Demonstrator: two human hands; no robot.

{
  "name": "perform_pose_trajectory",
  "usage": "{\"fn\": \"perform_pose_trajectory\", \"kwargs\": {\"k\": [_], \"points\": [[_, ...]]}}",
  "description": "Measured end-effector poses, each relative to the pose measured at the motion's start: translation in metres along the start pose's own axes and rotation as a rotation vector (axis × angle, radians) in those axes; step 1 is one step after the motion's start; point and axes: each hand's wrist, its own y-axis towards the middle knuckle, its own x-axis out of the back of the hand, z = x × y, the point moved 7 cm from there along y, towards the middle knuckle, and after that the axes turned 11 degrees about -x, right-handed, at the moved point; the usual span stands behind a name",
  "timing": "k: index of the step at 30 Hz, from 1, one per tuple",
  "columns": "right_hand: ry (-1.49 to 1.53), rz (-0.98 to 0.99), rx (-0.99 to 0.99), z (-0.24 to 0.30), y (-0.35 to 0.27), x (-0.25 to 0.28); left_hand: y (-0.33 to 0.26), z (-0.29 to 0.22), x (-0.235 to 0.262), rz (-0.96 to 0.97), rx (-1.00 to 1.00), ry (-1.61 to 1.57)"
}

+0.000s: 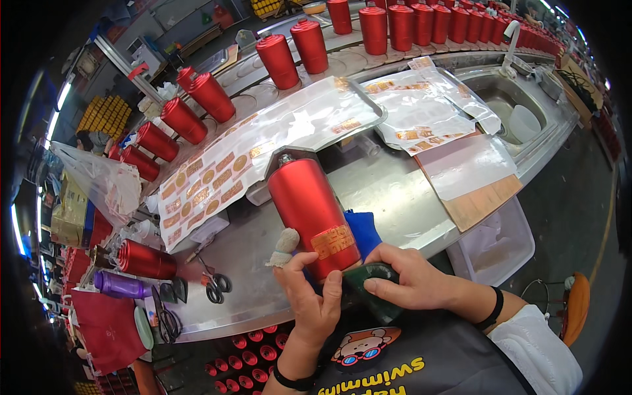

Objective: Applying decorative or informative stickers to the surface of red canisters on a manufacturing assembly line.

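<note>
A red metallic bottle (pixel 304 201) with a gold decal (pixel 334 243) near its base leans at a slant in a grey cradle on the bench. My left hand (pixel 308 299) grips its lower end, thumb on one side and fingers on the other; one fingertip is wrapped in pale material. In my right hand (pixel 416 280) a smooth dark green flat piece (pixel 378 289), like a scraper, is pinched between thumb and fingers beside the bottle's base. A blue cloth (pixel 362 228) lies behind that hand. Sheets of gold decals (pixel 227 168) spread over a tray beyond the bottle.
Red bottles (pixel 309 46) line the curved conveyor at the back. A sink (pixel 503 99) is at the right, near a wooden board (pixel 484 201) and a white tub (pixel 497 240). Scissors (pixel 215 284), a purple bottle (pixel 120 284) and another red bottle (pixel 146 259) lie at left.
</note>
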Motion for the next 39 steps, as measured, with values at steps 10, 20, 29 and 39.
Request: {"fn": "perform_pose_trajectory", "kwargs": {"k": [10, 20, 29, 39], "points": [[-0.011, -0.046, -0.031, -0.007, -0.001, 0.012, -0.033, -0.025, 0.016, 0.003, -0.370, 0.313], [0.039, -0.053, -0.024, -0.009, -0.004, 0.017, -0.019, -0.039, 0.003, 0.141, -0.545, 0.348], [-0.012, 0.048, -0.028, -0.004, -0.002, 0.005, -0.013, -0.007, 0.007, -0.092, -0.062, 0.011], [-0.004, 0.047, -0.030, -0.004, 0.000, 0.002, -0.011, -0.003, 0.003, -0.063, 0.005, -0.014]]}}
